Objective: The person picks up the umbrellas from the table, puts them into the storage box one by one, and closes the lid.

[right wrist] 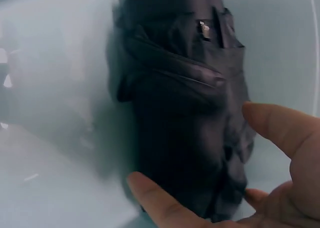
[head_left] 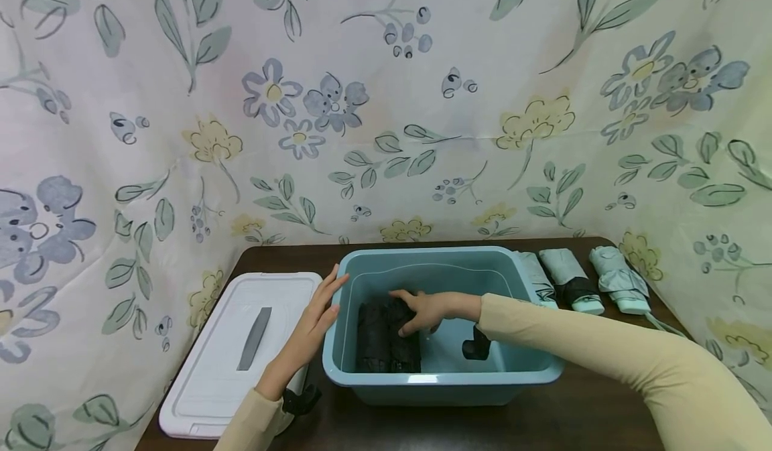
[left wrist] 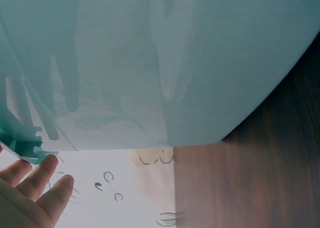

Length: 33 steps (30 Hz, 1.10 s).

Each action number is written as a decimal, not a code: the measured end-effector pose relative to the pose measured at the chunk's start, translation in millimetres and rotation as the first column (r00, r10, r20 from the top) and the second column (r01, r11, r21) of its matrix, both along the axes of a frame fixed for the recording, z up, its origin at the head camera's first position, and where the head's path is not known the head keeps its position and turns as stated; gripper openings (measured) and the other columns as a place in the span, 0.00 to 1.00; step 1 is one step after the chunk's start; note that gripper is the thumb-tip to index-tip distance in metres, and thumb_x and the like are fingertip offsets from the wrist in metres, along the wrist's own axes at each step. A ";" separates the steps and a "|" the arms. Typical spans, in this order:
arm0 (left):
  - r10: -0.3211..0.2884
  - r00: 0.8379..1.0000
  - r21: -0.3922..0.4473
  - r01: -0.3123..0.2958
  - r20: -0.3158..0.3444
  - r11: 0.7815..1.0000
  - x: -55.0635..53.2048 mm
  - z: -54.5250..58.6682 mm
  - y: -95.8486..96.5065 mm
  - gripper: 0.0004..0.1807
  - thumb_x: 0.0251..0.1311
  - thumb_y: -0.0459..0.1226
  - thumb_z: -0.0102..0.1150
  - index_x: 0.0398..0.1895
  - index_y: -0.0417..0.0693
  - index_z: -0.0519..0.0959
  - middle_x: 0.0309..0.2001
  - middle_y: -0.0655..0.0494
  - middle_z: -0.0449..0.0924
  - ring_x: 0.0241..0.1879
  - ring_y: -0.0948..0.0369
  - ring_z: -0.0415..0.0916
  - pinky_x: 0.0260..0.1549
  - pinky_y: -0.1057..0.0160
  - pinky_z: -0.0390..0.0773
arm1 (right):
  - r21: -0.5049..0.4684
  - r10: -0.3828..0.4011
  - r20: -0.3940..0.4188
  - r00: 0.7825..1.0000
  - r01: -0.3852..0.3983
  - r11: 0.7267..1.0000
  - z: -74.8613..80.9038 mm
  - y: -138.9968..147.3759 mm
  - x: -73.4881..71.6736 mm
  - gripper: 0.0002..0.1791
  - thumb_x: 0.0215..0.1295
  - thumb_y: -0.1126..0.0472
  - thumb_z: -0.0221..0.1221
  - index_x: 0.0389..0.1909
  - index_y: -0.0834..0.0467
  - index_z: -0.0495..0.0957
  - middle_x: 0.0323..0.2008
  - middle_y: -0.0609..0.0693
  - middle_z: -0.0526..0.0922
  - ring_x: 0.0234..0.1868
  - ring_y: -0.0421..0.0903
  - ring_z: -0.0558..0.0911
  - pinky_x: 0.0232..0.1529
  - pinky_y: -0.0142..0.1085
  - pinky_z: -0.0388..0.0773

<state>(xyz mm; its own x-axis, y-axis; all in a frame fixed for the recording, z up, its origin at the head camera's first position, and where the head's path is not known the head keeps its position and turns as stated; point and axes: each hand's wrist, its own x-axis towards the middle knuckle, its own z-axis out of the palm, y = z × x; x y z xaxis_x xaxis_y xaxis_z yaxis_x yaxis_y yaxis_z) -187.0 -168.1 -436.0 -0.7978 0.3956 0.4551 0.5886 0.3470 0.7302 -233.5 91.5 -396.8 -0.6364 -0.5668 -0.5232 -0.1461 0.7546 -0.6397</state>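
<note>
Right hand (head_left: pixel 425 310) was the one that mattered: it came in from the right over the bin (head_left: pixel 446 378), fingers pointing left, palm down, right on top of the right-side dark bundle (head_left: pixel 405 350). That bundle lay in the left half of the bin, long axis running near to far, so the hand sat roughly crosswise to it. Offset was small: bundle under the fingers and just left of the palm, near end sticking out past the hand toward the near wall. Fingers were spread, not visibly curled round it; right wrist view put fingertips at both side edges of the dark fabric, but whether they pressed, couldn't tell. Second dark bundle (head_left: pixel 372 337) lay parallel and tight against it on the left, close to the left wall, so finger room on that side looked poor; the right side had bare bin floor, which in my judgement made it the easier side to work from. Left hand (head_left: pixel 310 324) was farther off, outside the bin, straight fingers at the left rim, holding nothing; it seemed a steadying hand at most. White lid (head_left: pixel 205 364) lay left of the bin on the dark surface (head_left: pixel 591 397); pale rolled bundles (head_left: pixel 569 280) lay at the far right.
</note>
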 end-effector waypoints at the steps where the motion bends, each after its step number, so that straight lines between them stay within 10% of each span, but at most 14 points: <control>1: 0.001 1.000 0.002 -0.001 0.000 1.000 0.3 0.0 0.0 0.26 0.70 0.36 0.37 0.71 0.51 0.55 0.74 0.55 0.39 0.72 0.49 0.39 0.58 0.30 0.48 | 0.008 0.014 0.002 1.000 -0.014 1.000 2.7 0.0 0.3 0.45 0.62 0.54 0.59 0.73 0.46 0.42 0.70 0.64 0.43 0.63 0.58 0.63 0.43 0.47 0.78; 25: 0.006 1.000 0.008 -0.006 -0.004 1.000 0.4 -0.8 0.6 0.26 0.70 0.36 0.36 0.71 0.53 0.54 0.74 0.54 0.39 0.72 0.48 0.39 0.57 0.30 0.49 | 0.016 0.185 -0.072 0.980 -0.184 0.983 54.1 9.7 0.1 0.37 0.65 0.47 0.54 0.71 0.49 0.50 0.69 0.57 0.50 0.60 0.52 0.67 0.45 0.43 0.77; 33: 0.012 1.000 0.013 -0.012 0.002 1.000 0.8 -2.6 0.6 0.26 0.70 0.37 0.37 0.71 0.56 0.54 0.74 0.57 0.39 0.72 0.49 0.40 0.57 0.30 0.50 | -0.049 0.250 -0.091 0.964 -0.255 0.966 68.4 18.4 1.5 0.35 0.67 0.47 0.51 0.71 0.50 0.50 0.69 0.56 0.55 0.68 0.55 0.59 0.62 0.51 0.62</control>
